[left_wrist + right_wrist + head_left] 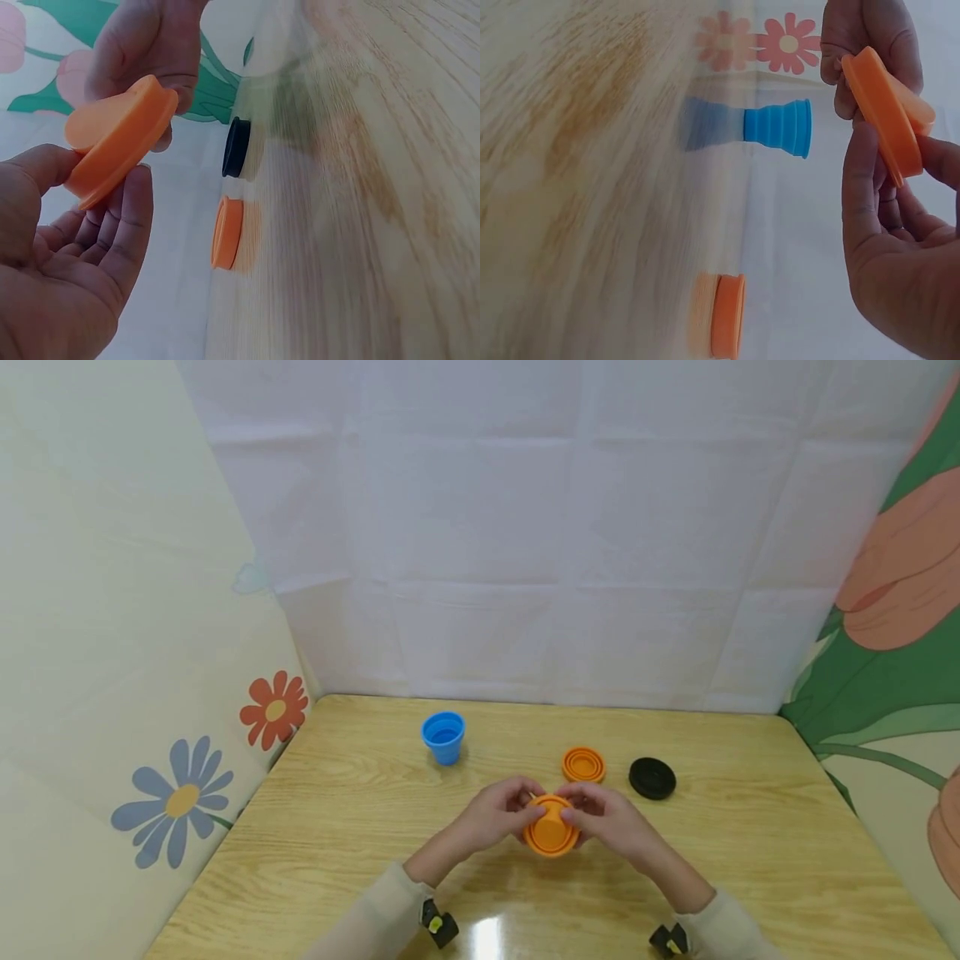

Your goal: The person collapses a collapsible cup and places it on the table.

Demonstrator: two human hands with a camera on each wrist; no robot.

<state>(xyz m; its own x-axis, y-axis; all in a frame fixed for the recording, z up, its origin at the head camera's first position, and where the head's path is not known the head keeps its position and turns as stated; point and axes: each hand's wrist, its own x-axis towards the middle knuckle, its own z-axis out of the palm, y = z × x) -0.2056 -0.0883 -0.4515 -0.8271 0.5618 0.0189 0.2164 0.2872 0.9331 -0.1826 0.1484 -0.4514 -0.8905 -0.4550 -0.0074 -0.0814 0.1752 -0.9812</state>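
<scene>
An orange collapsible cup [551, 837] is held above the table by both hands, with its base side turned toward me. It is mostly folded flat, but the centre bulges out unevenly past the rings, as the left wrist view shows on the cup [112, 139]. My left hand [497, 816] grips its left edge, thumb on the base side and fingers behind the rim. The right hand [613, 823] pinches the opposite edge likewise, with its thumb near the bulge. In the right wrist view the wide rim of the cup [881, 112] faces away from the thumbs.
Beyond the hands, a second orange cup [583, 765] lies folded flat on the wooden table [330, 827]. To its right is a flat black folded cup [652, 778]. A blue cup [443, 737] stands unfolded and upright at the back left. White cloth [480, 635] hangs behind the table.
</scene>
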